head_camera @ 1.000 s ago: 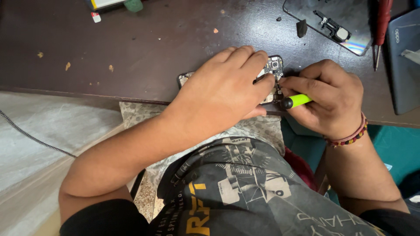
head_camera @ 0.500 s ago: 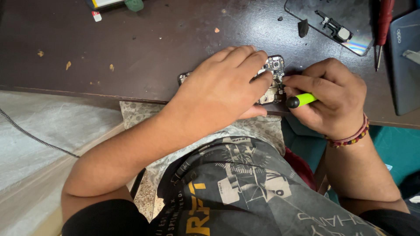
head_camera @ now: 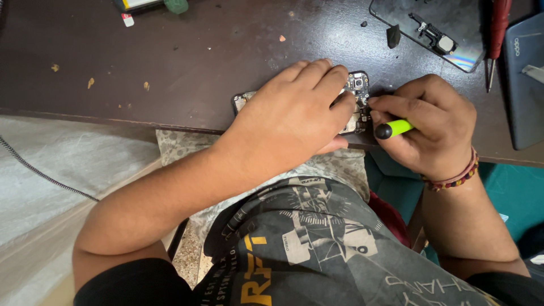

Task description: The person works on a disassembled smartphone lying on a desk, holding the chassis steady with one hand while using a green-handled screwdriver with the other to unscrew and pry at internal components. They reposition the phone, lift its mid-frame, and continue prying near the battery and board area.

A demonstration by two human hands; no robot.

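The left hand point(head_camera: 294, 122) is pressing flat on the opened phone point(head_camera: 356, 102) lying lengthwise along the bench point(head_camera: 198, 56) edge, while the right hand point(head_camera: 430, 127), its grip closed on a green-handled screwdriver point(head_camera: 395, 128), is pointing the tip leftward into the phone's camera end.

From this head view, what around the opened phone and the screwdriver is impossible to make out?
- Screwdriver tip: hidden by right hand fingers.
- Most of the opened phone: covered by left hand.
- Red-handled tool: handle cut by the top edge.
- Parts on the grey panel: too small to identify.
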